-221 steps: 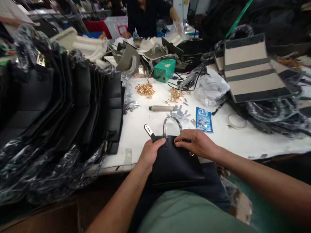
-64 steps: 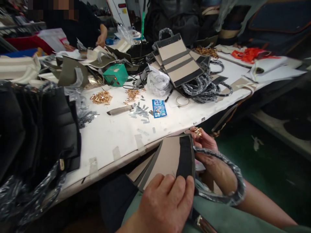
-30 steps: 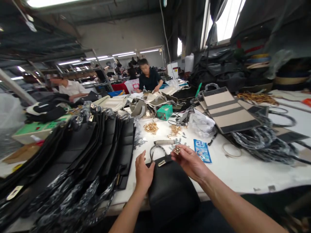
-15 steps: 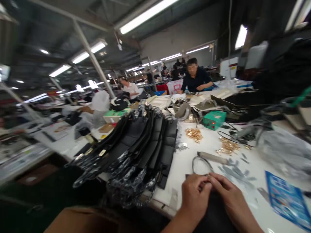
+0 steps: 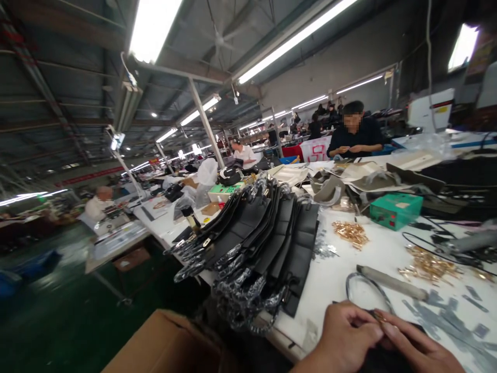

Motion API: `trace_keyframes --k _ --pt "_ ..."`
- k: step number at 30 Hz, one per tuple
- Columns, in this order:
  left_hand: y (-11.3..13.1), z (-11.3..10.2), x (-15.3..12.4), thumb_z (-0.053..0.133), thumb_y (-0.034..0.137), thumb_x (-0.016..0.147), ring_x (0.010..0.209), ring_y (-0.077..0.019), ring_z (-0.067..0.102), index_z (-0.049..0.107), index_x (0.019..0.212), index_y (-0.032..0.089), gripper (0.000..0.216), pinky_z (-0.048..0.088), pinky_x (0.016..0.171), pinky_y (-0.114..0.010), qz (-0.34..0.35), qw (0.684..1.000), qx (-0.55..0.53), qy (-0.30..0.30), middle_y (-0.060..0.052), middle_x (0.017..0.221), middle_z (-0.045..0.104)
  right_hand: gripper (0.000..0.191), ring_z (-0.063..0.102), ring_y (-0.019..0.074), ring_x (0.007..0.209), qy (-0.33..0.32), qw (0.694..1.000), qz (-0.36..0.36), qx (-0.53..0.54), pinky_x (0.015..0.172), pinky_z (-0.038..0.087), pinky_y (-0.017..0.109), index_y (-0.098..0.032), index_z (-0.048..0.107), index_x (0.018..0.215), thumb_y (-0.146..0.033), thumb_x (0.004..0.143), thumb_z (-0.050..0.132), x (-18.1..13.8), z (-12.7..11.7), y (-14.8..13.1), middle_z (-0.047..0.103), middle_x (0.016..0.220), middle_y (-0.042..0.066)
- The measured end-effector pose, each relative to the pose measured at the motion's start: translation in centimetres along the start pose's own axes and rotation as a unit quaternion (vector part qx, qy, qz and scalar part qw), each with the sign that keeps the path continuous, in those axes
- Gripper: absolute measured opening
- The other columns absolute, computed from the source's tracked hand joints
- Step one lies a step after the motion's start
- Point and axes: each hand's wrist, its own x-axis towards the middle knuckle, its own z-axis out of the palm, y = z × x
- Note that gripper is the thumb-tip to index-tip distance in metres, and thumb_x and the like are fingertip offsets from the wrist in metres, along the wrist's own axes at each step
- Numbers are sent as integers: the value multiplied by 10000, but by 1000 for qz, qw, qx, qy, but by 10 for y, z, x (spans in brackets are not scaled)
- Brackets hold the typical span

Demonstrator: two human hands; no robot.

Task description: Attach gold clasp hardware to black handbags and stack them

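Note:
Low at the right edge of the view, my left hand [image 5: 341, 336] and my right hand [image 5: 421, 352] meet at the top of a black bag [image 5: 373, 360] that is mostly cut off by the frame. The bag's plastic-wrapped handle [image 5: 363, 290] loops up onto the white table [image 5: 334, 269]. My left hand's fingers are curled and pinch the bag's top edge. My right hand's fingers are pressed together on a small gold fitting [image 5: 382, 317] at that same edge.
A row of black bags [image 5: 267, 238] with wrapped handles stands to the left on the table. Beyond my hands lie a grey-handled tool [image 5: 392, 282], gold hardware piles [image 5: 351, 231], metal strips and a green box [image 5: 394, 210]. A cardboard box [image 5: 163, 347] sits below. A person in black [image 5: 355, 137] works opposite.
The view has lifted and swung left, showing the hall and ceiling. My hands have stayed together at the top of the black bag, now at the frame's bottom edge.

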Motion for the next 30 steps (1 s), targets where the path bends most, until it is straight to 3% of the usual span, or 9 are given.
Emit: trace_keyframes --k 3,9,20,23,25,27,30 --pt "-3 -4 -2 683 258 676 612 -144 589 724 733 138 139 461 579 -256 11 1000 5 -29 -38 702 661 428 619 341 1145 -10 999 -26 21 1040 456 426 -272 773 1022 -550 700 731 -15 4 -16 742 1114 52" --pt "2 -8 6 670 300 773 607 -126 581 662 748 147 155 490 613 -255 34 997 14 -61 -7 692 603 321 661 251 902 -27 989 -75 126 851 510 375 -202 742 944 -472 771 733 -19 13 -37 739 956 40" --pt "-1 3 1 609 285 860 791 -160 630 672 815 178 132 541 692 -271 128 987 94 -12 -34 873 628 337 643 215 838 0 981 -68 181 803 507 332 -188 746 933 -454 730 783 -16 13 -29 727 906 40" --pt "-5 2 1 611 294 861 844 -171 633 647 940 196 131 541 718 -288 138 982 127 11 -45 950 636 374 643 196 771 17 972 -56 230 766 514 329 -192 734 973 -469 727 786 -12 14 -25 721 879 35" --pt "-10 -4 1 659 271 815 963 -206 616 612 1084 205 281 534 801 -333 160 963 211 49 -71 1078 625 379 651 208 809 45 957 -59 279 745 518 329 -199 714 997 -474 743 773 -11 12 -23 713 925 42" --pt "-16 -12 1 717 255 748 1121 -265 554 550 1227 190 512 482 940 -412 180 924 326 82 -113 1217 586 353 652 224 864 83 949 -72 295 736 519 331 -207 695 998 -475 774 745 -10 10 -24 700 974 47" --pt "-21 -22 3 744 315 728 1191 -317 493 519 1286 180 617 407 1015 -480 183 872 449 65 -129 1263 578 284 641 222 893 137 969 -108 173 812 497 351 -216 685 992 -453 836 686 -13 7 -28 696 994 41"
